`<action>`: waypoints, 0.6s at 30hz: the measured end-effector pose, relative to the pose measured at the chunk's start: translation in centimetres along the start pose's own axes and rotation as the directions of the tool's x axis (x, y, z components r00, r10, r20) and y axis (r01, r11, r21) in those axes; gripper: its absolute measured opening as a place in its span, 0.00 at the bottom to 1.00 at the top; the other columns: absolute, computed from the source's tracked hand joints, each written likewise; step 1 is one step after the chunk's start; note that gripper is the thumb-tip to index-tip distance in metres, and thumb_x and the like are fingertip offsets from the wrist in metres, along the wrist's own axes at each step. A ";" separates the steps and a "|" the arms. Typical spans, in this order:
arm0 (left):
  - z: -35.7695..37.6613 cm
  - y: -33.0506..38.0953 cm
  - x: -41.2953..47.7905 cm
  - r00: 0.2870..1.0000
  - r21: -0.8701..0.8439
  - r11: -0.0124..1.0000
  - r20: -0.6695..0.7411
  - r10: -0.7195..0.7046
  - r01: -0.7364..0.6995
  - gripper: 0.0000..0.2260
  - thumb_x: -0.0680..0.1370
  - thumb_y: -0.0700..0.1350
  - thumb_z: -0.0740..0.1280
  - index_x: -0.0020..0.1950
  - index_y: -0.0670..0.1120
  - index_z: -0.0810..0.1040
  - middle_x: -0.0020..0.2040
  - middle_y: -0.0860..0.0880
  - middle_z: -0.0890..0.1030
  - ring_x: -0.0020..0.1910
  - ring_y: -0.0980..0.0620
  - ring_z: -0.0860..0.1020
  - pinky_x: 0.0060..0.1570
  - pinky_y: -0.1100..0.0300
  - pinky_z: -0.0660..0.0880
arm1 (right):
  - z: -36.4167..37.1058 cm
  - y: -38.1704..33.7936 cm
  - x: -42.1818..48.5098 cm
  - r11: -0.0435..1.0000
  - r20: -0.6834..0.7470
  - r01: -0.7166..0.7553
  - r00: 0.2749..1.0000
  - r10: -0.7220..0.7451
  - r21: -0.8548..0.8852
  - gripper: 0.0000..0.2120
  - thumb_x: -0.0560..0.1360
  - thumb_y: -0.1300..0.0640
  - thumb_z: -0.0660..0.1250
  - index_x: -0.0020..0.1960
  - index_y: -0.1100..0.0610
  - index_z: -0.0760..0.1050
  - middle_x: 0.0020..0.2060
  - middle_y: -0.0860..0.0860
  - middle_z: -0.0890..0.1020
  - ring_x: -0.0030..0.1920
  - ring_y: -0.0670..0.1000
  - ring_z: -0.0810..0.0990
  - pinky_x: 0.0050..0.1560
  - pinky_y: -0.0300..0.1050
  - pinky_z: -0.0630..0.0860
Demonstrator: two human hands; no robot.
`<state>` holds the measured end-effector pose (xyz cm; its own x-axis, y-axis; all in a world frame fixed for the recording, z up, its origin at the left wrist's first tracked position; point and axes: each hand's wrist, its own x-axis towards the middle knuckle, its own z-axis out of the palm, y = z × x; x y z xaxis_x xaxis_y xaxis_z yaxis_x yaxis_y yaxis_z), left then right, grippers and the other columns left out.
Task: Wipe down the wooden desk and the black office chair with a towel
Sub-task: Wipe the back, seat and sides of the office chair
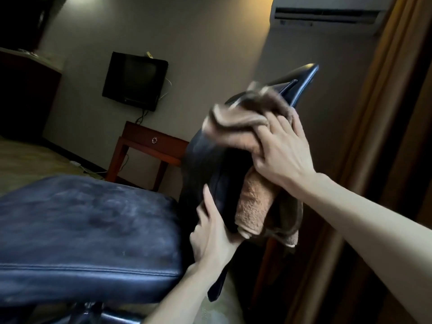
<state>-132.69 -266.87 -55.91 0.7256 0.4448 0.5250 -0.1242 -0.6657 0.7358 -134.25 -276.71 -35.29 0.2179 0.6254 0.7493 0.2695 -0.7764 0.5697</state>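
While tight around towel (254, 202), right grip (280, 155) on chair (205, 157) edge; left grip (210, 232) around lower edge.

chair (81, 230): black leather, slight sheen | towel (253, 202): brown fuzzy terry | side table (149, 139): glossy wood

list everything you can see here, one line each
chair: 1, black, seat lower left, backrest rising at centre
towel: 1, brown, bunched over the backrest's edge
television: 1, black, on the far wall
table: 1, reddish wood with a drawer, below the television
air conditioner: 1, white, high on the wall, top right
curtain: 1, brown, along the right edge
left hand: 1, holds the lower edge of the backrest
right hand: 1, grips the towel against the backrest
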 end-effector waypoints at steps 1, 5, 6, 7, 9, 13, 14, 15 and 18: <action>-0.3 0.0 -0.4 1.000 -0.008 1.000 -0.018 0.016 -0.017 0.65 0.66 0.65 0.78 0.79 0.55 0.27 0.74 0.44 0.65 0.59 0.37 0.81 0.52 0.46 0.76 | 0.1 -0.7 0.2 0.996 0.080 -0.089 0.993 0.087 0.010 0.27 0.72 0.49 0.63 0.69 0.55 0.73 0.73 0.61 0.72 0.76 0.62 0.67 0.81 0.62 0.50; -0.1 0.2 -0.6 1.000 -0.064 0.998 -0.029 0.001 -0.002 0.60 0.69 0.65 0.74 0.81 0.57 0.30 0.74 0.44 0.66 0.58 0.37 0.81 0.53 0.47 0.76 | 2.4 -4.8 -1.8 0.989 0.044 -0.106 0.994 0.102 0.102 0.28 0.71 0.48 0.61 0.70 0.53 0.76 0.74 0.59 0.73 0.76 0.61 0.67 0.79 0.62 0.56; 0.2 0.0 0.1 0.998 -0.028 0.999 -0.050 -0.023 0.021 0.56 0.72 0.63 0.72 0.81 0.55 0.31 0.74 0.44 0.65 0.58 0.37 0.81 0.53 0.47 0.76 | 2.5 -5.3 -2.7 0.986 0.027 -0.074 0.997 0.071 0.148 0.26 0.71 0.50 0.61 0.68 0.53 0.78 0.72 0.58 0.75 0.73 0.60 0.70 0.77 0.60 0.60; 0.6 -0.1 0.5 0.998 0.001 0.999 -0.035 -0.048 0.048 0.49 0.76 0.59 0.69 0.83 0.53 0.35 0.73 0.45 0.65 0.59 0.37 0.81 0.53 0.47 0.76 | 2.6 -5.7 -3.8 0.979 0.011 -0.032 0.999 0.031 0.201 0.24 0.72 0.52 0.62 0.66 0.54 0.80 0.70 0.56 0.78 0.70 0.60 0.74 0.76 0.57 0.63; 1.9 -0.3 1.2 0.991 -0.022 0.998 0.121 -0.060 0.064 0.30 0.84 0.50 0.63 0.82 0.47 0.54 0.74 0.46 0.68 0.64 0.42 0.80 0.59 0.50 0.76 | 3.4 -6.1 -6.8 0.960 0.008 0.058 0.998 -0.063 0.275 0.20 0.70 0.56 0.64 0.60 0.55 0.84 0.65 0.53 0.82 0.63 0.57 0.79 0.74 0.53 0.68; 3.4 -1.2 0.8 0.855 -0.333 0.903 0.515 -0.065 0.270 0.16 0.87 0.38 0.58 0.75 0.40 0.67 0.72 0.48 0.74 0.68 0.58 0.77 0.60 0.69 0.73 | 3.6 -6.4 -11.0 0.931 0.119 0.148 0.973 -0.197 0.334 0.17 0.67 0.58 0.61 0.50 0.54 0.85 0.53 0.47 0.87 0.54 0.52 0.83 0.66 0.55 0.76; 3.3 -1.1 1.1 0.922 -0.357 0.910 0.382 -0.064 0.212 0.15 0.87 0.40 0.56 0.75 0.40 0.66 0.70 0.47 0.74 0.69 0.55 0.76 0.62 0.67 0.72 | 3.3 -6.2 -10.9 0.932 0.188 0.165 0.954 -0.234 0.324 0.15 0.66 0.57 0.59 0.44 0.54 0.83 0.46 0.47 0.87 0.48 0.52 0.83 0.63 0.54 0.78; 2.3 -0.7 1.4 0.960 -0.465 0.857 0.257 -0.111 0.223 0.15 0.87 0.40 0.55 0.73 0.39 0.66 0.68 0.45 0.76 0.68 0.54 0.76 0.64 0.65 0.71 | 3.0 -5.7 -10.3 0.931 0.245 0.186 0.932 -0.268 0.313 0.12 0.65 0.56 0.58 0.40 0.54 0.80 0.40 0.47 0.85 0.44 0.53 0.82 0.62 0.53 0.78; 1.6 -0.3 1.5 0.988 -0.573 0.807 0.131 -0.085 0.145 0.14 0.84 0.29 0.56 0.69 0.28 0.69 0.67 0.32 0.76 0.67 0.51 0.78 0.68 0.62 0.69 | 1.8 -4.0 -7.5 0.924 0.266 0.279 0.900 -0.346 0.261 0.11 0.65 0.55 0.56 0.39 0.51 0.78 0.38 0.47 0.84 0.44 0.54 0.83 0.57 0.49 0.76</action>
<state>-130.49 -266.95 -56.00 0.8158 0.4175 0.4003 -0.3827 -0.1293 0.9148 -135.29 -278.16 -43.84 0.3521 0.8522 0.3870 0.5544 -0.5230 0.6474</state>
